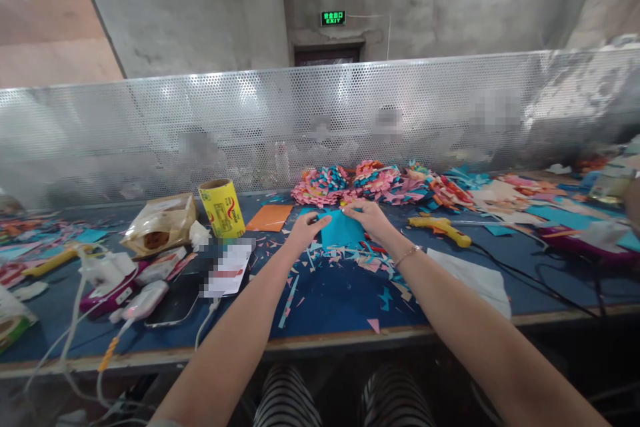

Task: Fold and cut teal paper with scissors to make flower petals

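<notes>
A sheet of blue paper (343,232) hangs or lies between my hands, above a scatter of paper scraps. My right hand (371,219) pinches its upper edge between thumb and fingers. On the paper's left side is my left hand (305,230), thumb and forefinger apart, with the thumb tip close to the sheet; I cannot tell whether it touches. Just beyond both hands sits a row of pink, blue and orange paper flowers (323,185), made of many small folded pieces.
To the left stand a yellow cardboard tube (220,210), an orange paper sheet (269,218), a paper bag (160,223) and a phone (173,299) with cables. On the right lie a yellow glue gun (443,228), its cord and white paper (470,277). A perforated metal screen (280,120) closes the back.
</notes>
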`<state>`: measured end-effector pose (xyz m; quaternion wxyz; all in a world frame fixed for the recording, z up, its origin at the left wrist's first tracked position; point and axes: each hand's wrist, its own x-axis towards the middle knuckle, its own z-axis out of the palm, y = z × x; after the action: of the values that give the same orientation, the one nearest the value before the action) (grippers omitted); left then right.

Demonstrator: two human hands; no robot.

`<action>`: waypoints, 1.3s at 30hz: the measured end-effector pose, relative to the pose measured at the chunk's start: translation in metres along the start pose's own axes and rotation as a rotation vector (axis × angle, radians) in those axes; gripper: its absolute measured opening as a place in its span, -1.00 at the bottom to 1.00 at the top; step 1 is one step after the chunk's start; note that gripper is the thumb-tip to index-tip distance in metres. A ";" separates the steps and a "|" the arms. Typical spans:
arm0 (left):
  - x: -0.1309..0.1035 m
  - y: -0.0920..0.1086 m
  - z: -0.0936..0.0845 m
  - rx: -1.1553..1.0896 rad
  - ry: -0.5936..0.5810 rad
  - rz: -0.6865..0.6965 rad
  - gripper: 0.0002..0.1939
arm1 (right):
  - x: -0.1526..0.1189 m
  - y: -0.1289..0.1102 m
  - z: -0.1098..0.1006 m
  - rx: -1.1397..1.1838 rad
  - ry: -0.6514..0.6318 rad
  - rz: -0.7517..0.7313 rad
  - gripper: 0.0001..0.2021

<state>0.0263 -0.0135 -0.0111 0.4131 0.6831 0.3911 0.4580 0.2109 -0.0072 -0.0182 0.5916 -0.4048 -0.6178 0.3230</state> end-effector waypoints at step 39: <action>0.009 -0.005 -0.011 -0.411 0.121 -0.165 -0.52 | -0.003 0.005 0.004 0.184 -0.167 0.193 -0.63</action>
<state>0.0174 -0.0016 -0.0104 0.5553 0.5219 0.3681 0.5327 0.2075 -0.0072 -0.0243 0.5389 -0.3784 -0.5909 0.4661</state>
